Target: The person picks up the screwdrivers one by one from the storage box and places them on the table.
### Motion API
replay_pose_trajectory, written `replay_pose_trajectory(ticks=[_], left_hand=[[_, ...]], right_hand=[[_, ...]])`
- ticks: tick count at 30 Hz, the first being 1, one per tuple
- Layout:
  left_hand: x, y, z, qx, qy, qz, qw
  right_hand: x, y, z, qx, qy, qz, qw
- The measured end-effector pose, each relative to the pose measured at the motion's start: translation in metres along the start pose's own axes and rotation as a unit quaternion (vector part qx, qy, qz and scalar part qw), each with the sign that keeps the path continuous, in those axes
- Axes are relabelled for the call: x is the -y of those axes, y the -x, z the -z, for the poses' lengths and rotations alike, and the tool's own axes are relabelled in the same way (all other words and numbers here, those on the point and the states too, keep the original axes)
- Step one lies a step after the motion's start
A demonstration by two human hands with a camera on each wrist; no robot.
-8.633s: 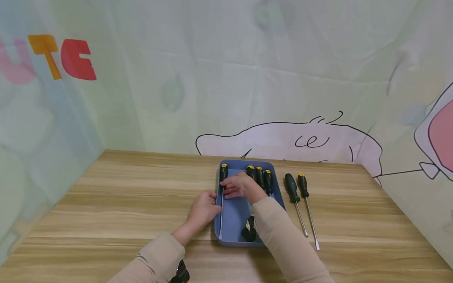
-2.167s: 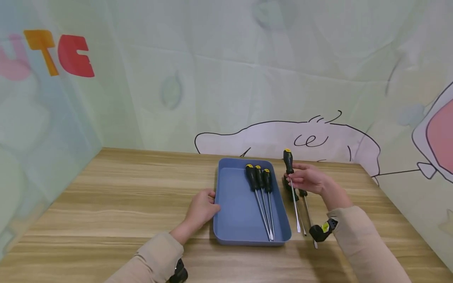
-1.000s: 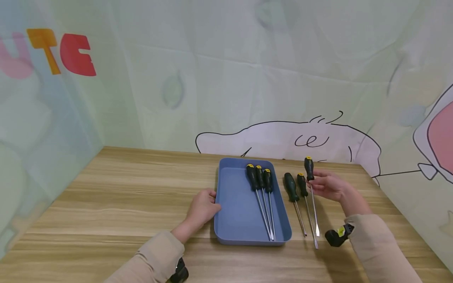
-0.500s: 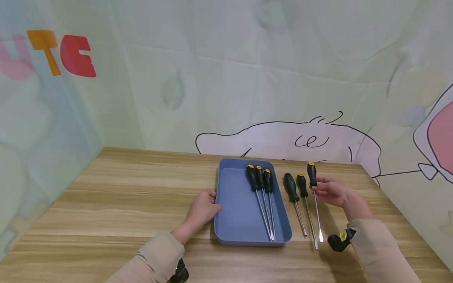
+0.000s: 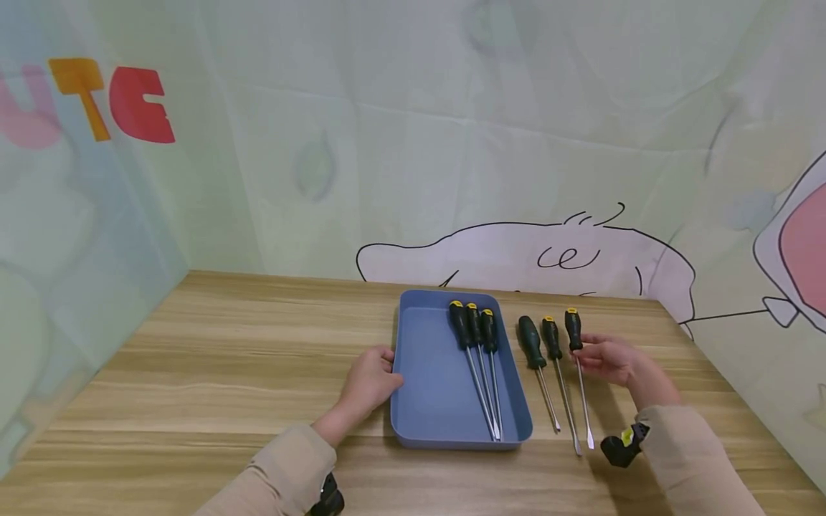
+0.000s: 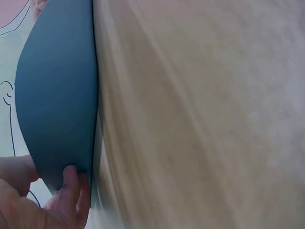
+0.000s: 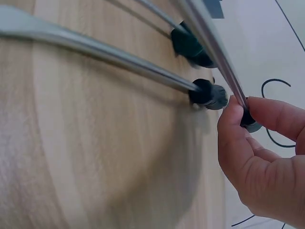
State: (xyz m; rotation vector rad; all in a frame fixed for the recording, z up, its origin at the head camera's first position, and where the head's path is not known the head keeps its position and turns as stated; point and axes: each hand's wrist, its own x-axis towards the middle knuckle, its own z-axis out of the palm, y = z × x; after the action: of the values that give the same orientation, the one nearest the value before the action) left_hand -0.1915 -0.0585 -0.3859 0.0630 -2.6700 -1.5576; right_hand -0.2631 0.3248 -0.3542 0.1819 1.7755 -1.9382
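Note:
My right hand (image 5: 609, 360) pinches a black-handled screwdriver (image 5: 573, 330) with a yellow cap between thumb and fingers, near where handle meets shaft. In the right wrist view its shaft (image 7: 209, 38) slants above the table. Left of it lie a yellow-capped screwdriver (image 5: 551, 338) and a dark green-handled screwdriver (image 5: 531, 342), tips toward me. Three more yellow-capped screwdrivers (image 5: 474, 326) lie along the right side of a blue tray (image 5: 426, 401). My left hand (image 5: 369, 380) grips the tray's left wall, thumb at the rim; in the left wrist view the fingertips (image 6: 70, 171) press the outer wall.
A wood-grain table (image 5: 258, 344) carries everything. Behind it hangs a printed cloth backdrop (image 5: 413, 143), close to the tray's far end. Small black cameras (image 5: 622, 448) are strapped to both wrists.
My right hand has taken the screwdriver from the tray's left side, carried it right past the other two, and lowered it beside them. The left hand has stayed on the tray.

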Motion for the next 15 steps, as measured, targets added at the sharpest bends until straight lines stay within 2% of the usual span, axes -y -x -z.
replay_pose_trajectory(ticks=[8, 15], left_hand=[[0.0008, -0.0002, 0.0004, 0.001, -0.001, 0.007, 1.0000], [0.0012, 0.0001, -0.0001, -0.001, -0.003, 0.001, 1.0000]], right_hand=[[-0.0070, -0.0018, -0.0004, -0.028, 0.007, -0.006, 0.9996], [-0.0091, -0.0034, -0.0021, -0.048, 0.011, -0.009, 0.9987]])
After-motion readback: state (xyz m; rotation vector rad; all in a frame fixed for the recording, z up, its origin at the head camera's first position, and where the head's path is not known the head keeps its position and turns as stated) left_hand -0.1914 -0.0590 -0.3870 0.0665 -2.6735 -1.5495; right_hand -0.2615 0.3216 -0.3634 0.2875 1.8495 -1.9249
